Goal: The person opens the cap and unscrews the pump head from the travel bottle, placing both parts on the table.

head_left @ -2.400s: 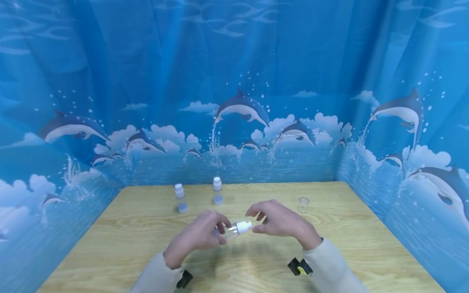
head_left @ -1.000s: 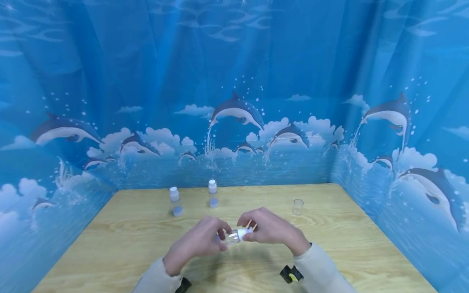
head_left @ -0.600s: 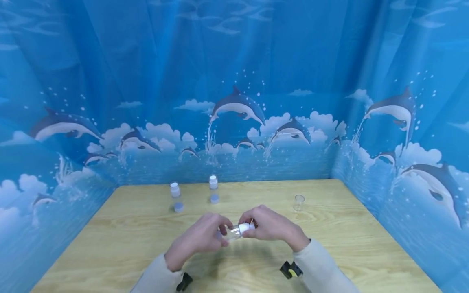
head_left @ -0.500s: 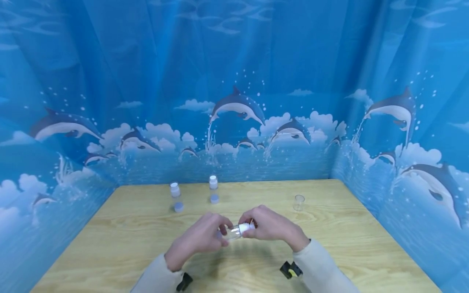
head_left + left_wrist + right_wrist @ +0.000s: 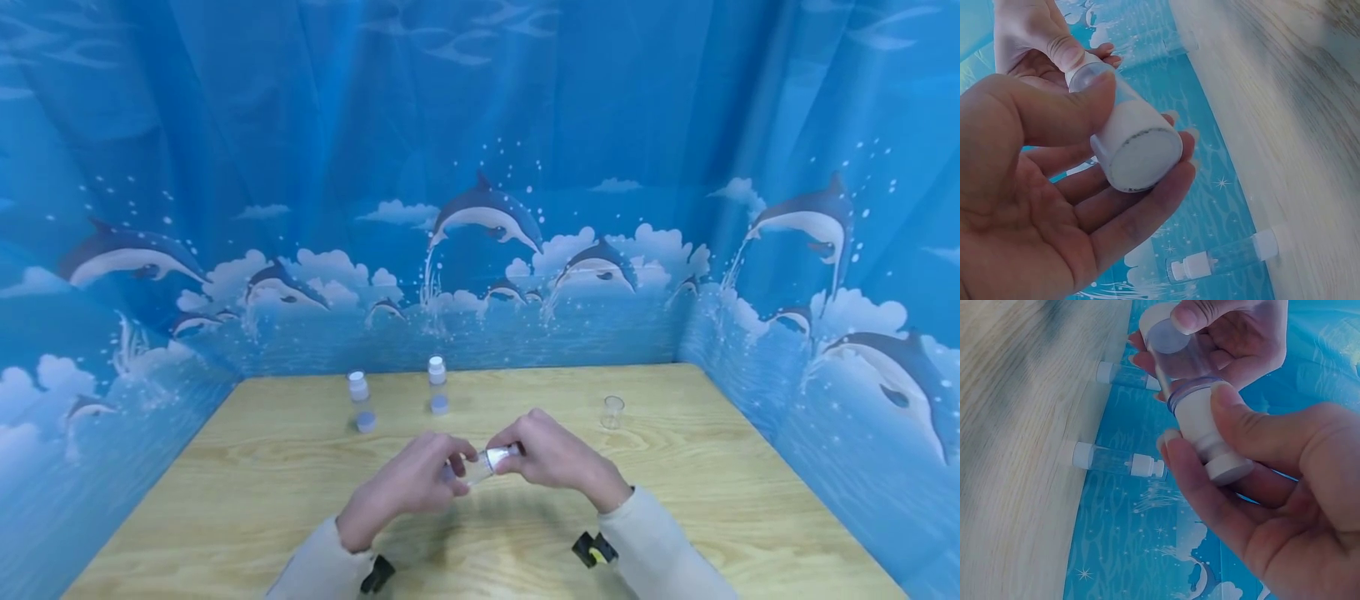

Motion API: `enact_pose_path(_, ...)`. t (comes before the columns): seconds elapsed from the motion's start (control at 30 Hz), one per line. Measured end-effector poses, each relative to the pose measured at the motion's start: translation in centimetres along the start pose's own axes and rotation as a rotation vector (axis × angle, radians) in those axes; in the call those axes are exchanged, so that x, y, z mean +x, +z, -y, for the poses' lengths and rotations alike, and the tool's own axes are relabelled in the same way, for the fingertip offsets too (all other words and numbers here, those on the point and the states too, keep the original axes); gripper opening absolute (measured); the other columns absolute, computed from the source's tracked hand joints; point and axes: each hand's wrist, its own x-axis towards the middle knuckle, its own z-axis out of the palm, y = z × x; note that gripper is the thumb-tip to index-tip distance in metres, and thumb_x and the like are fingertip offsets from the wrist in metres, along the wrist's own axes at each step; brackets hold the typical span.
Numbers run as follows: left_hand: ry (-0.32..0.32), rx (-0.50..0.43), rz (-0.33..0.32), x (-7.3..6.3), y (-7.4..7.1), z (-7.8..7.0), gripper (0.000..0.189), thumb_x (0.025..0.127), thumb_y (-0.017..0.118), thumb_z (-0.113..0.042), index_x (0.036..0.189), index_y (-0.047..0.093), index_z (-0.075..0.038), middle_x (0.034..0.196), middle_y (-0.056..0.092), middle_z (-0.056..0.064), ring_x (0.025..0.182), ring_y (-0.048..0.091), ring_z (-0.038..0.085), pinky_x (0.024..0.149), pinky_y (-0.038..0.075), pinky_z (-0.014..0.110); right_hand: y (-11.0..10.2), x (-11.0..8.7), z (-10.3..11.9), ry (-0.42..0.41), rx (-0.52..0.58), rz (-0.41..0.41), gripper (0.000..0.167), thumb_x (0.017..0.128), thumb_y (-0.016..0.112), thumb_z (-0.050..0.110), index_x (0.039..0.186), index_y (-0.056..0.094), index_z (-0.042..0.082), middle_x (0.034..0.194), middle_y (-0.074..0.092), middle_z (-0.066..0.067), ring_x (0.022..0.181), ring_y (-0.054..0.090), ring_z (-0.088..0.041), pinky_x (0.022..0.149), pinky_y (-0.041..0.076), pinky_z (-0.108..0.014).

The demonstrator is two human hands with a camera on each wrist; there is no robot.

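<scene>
The left hand pinches the clear body of a tilted bottle between thumb and fingers, above the counter; the right hand grips its white collar. Smooth walls could slip and drop it if either hold eases under a twist. How firmly the collar is seated (fingers cover part of it) I cannot tell. Farther out, two similar bottles stand upright; a clear cup barely shows against the wood.

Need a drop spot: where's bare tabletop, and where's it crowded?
Bare table: at back between right bottle and clear cup; right of the cup; left of left bottle. Crowded: centre, where left hand and right hand hold third bottle. Tighter: between the standing bottles.
</scene>
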Motion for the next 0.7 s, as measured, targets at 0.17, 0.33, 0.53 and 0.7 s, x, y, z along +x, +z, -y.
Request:
enact_pose_path(0.17, 0.022, 0.008, -0.001, -0.15, -0.13, -0.02, 0.040, 0.081, 0.078, 0.003, 0.120, 0.072, -0.005, 0.092, 0.076, 0.004, 0.076, 0.067, 0.008, 0.066, 0.057, 0.020, 0.08, -0.03, 0.13, -0.015, -0.009, -0.008, 0.024, 0.092, 0.074, 0.008, 0.115, 0.076, 0.001, 0.105, 0.080, -0.013, 0.079, 0.074, -0.008, 0.070, 0.056, -0.012)
enact_pose_path(0.33, 0.037, 0.017, -0.003, -0.33, -0.17, -0.03, 0.041, 0.082, 0.076, 0.005, 0.121, 0.071, -0.003, 0.091, 0.076, 0.004, 0.075, 0.066, 0.008, 0.065, 0.056, 0.018, 0.18, -0.01, 0.19, -0.044, -0.035, -0.020, 0.024, 0.092, 0.074, 0.008, 0.115, 0.076, 0.001, 0.104, 0.080, -0.014, 0.081, 0.076, -0.011, 0.071, 0.056, -0.011)
enact_pose_path(0.53, 0.031, 0.007, 0.016, -0.45, -0.50, 0.00, 0.042, 0.081, 0.074, 0.007, 0.122, 0.071, -0.002, 0.092, 0.076, 0.004, 0.078, 0.068, 0.009, 0.067, 0.058, 0.019, 0.24, -0.01, 0.42, -0.056, -0.059, -0.021, 0.025, 0.093, 0.073, 0.008, 0.118, 0.075, 0.001, 0.107, 0.080, -0.014, 0.081, 0.075, -0.005, 0.073, 0.056, -0.010)
enact_pose_path(0.7, 0.035, -0.028, 0.037, -0.38, -0.75, 0.06, 0.041, 0.081, 0.073, 0.007, 0.122, 0.071, -0.001, 0.090, 0.076, 0.004, 0.077, 0.067, 0.008, 0.065, 0.057, 0.020, 0.14, -0.08, 0.68, -0.045, -0.073, -0.014, 0.023, 0.094, 0.071, 0.008, 0.116, 0.076, 0.003, 0.106, 0.080, -0.012, 0.078, 0.074, -0.003, 0.072, 0.055, -0.009)
